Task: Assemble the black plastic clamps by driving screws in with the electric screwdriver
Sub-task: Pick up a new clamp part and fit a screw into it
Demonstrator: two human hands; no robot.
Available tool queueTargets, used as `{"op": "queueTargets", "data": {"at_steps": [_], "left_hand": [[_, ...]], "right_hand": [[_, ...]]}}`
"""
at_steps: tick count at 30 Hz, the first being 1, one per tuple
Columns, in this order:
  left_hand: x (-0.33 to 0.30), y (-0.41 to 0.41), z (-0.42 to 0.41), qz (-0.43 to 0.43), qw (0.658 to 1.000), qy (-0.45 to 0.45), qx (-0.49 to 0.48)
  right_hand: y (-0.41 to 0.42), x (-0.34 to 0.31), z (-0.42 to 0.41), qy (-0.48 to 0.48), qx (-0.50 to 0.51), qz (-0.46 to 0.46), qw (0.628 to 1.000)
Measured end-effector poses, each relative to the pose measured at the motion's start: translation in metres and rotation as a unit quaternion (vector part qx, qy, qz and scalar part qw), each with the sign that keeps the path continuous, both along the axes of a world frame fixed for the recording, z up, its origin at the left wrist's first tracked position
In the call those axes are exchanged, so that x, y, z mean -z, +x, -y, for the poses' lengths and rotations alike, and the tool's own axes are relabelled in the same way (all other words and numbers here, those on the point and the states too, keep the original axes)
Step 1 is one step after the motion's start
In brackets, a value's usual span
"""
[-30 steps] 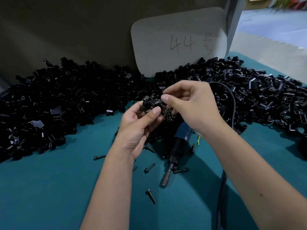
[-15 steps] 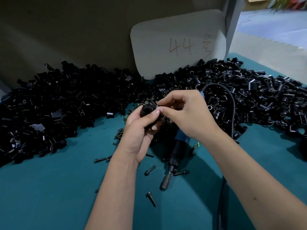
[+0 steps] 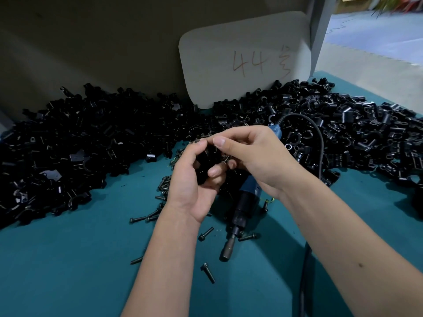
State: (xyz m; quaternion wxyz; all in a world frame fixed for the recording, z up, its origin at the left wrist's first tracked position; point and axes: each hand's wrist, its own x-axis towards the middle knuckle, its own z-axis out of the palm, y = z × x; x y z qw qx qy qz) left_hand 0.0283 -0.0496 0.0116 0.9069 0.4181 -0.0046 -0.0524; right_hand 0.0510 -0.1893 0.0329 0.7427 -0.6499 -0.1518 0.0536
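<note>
Teal cloth (image 3: 68, 266) covers the bench, and a dull wall behind it serves as a backstop for the stock. On the left a deep heap of black plastic clamp parts (image 3: 75, 147) lies banked against that wall, apparently so pieces can be raked forward as needed. Loose screws (image 3: 160, 193) are scattered on the cloth just in front of the hands, within easy picking range. The left hand (image 3: 192, 181) is raised over the cloth with fingers and thumb curled round a black clamp (image 3: 206, 160), turned toward the other hand, likely to present its screw hole. The right hand (image 3: 254, 161) meets it, thumb and forefinger pinched together at the clamp's top; it seems to be seating a screw, though the screw itself is too hidden to confirm. Below the right hand the electric screwdriver (image 3: 242, 209) lies on the cloth, bit end toward the person, ready to be picked up once the screw is started; its cable (image 3: 320, 143) loops back over the right-hand pile of clamps (image 3: 357, 133). A pale card marked "44" (image 3: 245, 58) leans on the wall behind.
</note>
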Motion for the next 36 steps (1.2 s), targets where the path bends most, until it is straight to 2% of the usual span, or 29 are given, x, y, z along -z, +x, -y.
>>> {"op": "queueTargets", "data": {"at_steps": [5,11,15,17,22,28,32,36], "left_hand": [[0.000,0.002,0.006,-0.009,0.999,-0.036,0.014],[-0.001,0.003,-0.002,-0.053,0.989,-0.132,0.040],[-0.003,0.002,0.001,-0.041,0.991,-0.119,0.056],[-0.004,0.002,0.004,-0.038,0.990,-0.121,0.057],[-0.002,0.004,-0.001,-0.044,0.988,-0.141,0.045],[-0.002,0.003,0.003,-0.043,0.992,-0.117,0.035],[0.000,0.004,-0.001,-0.031,0.990,-0.132,0.025],[0.001,0.001,-0.005,-0.020,0.991,-0.126,0.040]], "right_hand": [[-0.001,0.000,-0.003,0.041,0.057,-0.019,0.997],[-0.005,-0.003,-0.007,-0.022,0.018,-0.017,0.999],[-0.007,-0.004,-0.011,0.069,0.034,-0.053,0.996],[-0.008,-0.003,-0.011,0.058,0.049,-0.053,0.996],[-0.010,-0.007,-0.012,0.059,0.008,-0.047,0.997],[-0.011,-0.002,-0.018,0.075,0.074,-0.048,0.993],[-0.010,-0.004,-0.016,0.064,0.015,-0.037,0.997],[-0.011,-0.004,-0.017,0.068,0.030,-0.031,0.997]]}}
